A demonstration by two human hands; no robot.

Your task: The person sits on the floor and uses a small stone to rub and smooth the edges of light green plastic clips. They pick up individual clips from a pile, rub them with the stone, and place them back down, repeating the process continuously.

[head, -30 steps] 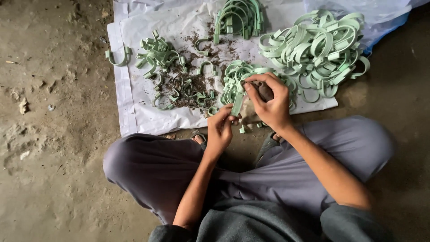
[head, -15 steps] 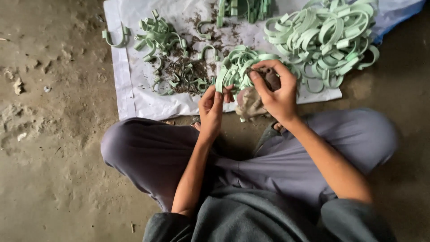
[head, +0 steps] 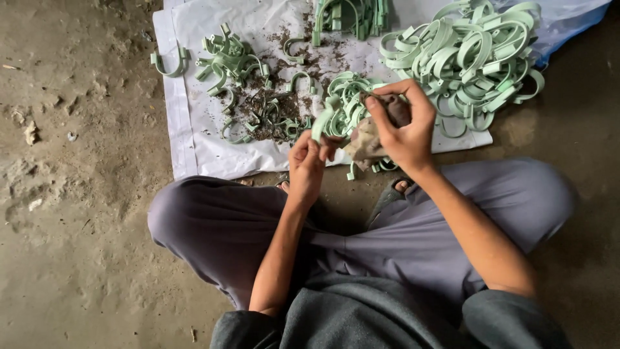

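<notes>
the person sits cross-legged on the dirt floor at the near edge of a white sheet, and both hands work just above that edge. the left hand pinches one end of a pale green plastic clip, a curved u-shaped piece, fingers clenched on it. the right hand is closed around a brownish rag bunched against the clip's other side, so it looks like a wiping step, though how clean the clip is cannot be told

along the sheet's far right corner lies a big heap of clips; near the middle sits a smaller cluster right behind the hands; towards the far left corner a tangled bunch lies beside dark crumbs of dirt. one loose clip hangs over the left edge

to do this well, i'd judge: hold the clip firmly by its end, draw the rag along the whole curve inside and out, and turn the piece so no face is missed, keeping it off the crumbs
</notes>
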